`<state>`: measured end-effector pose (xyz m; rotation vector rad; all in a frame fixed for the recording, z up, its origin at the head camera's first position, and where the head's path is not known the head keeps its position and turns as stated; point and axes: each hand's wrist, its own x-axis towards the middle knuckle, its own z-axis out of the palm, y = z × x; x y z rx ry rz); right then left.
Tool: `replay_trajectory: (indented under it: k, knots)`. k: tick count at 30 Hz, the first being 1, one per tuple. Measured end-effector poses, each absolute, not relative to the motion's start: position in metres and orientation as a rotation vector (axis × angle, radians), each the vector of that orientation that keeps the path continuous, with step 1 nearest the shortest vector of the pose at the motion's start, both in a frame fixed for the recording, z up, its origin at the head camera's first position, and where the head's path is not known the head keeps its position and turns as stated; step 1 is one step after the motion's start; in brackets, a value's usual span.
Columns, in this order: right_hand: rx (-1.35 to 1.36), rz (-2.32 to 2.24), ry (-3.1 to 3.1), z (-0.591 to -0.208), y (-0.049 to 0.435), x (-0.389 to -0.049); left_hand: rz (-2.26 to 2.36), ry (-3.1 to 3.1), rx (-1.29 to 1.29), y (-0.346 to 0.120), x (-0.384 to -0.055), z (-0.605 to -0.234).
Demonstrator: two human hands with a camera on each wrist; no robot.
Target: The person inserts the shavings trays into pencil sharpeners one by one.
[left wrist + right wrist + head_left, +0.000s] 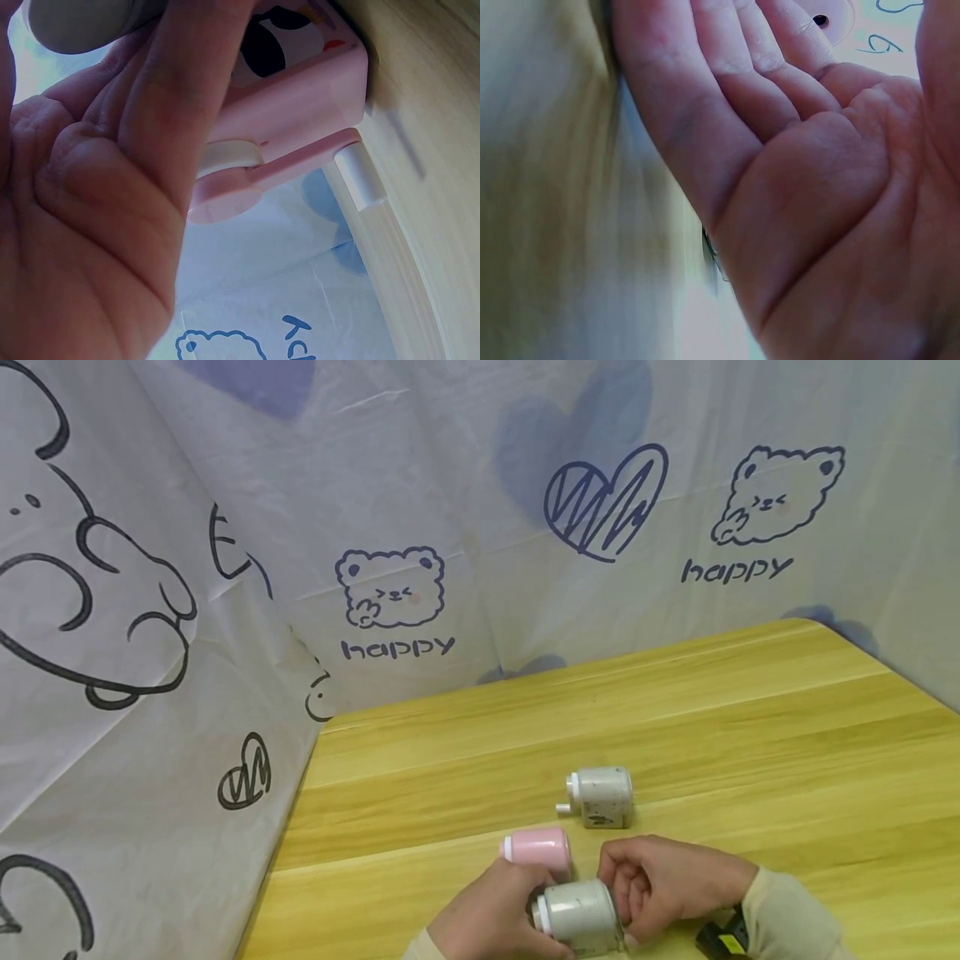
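Note:
A grey-white crank pencil sharpener (581, 910) with a white collar is near the front table edge. My left hand (487, 910) grips it at its collar end, thumb in front and fingers behind. At its other end, my right hand (667, 885) has its fingers curled, with thumb and forefinger at the edge of the sharpener's face. Just behind my left hand stands a pink pencil sharpener (542, 850); the left wrist view shows its pink crank (300, 161) with a white knob (360, 176).
Farther back stands a second grey-white pencil sharpener (603, 795), its crank knob pointing left. A black device with a yellow label (723, 939) sits by the right wrist. The wood-grain table (450, 760) meets a printed cloth (480, 527) behind and at the left.

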<state>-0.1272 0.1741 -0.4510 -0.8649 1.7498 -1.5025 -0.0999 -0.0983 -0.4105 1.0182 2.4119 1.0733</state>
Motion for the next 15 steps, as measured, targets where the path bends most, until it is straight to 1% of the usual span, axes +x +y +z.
replay_trajectory:
  k: [15]
  knots:
    - [-0.875,-1.499,1.764,-0.4485,0.1733,-0.1258,1.077,2.402,1.039,-0.0989,-0.1012,-0.4099]
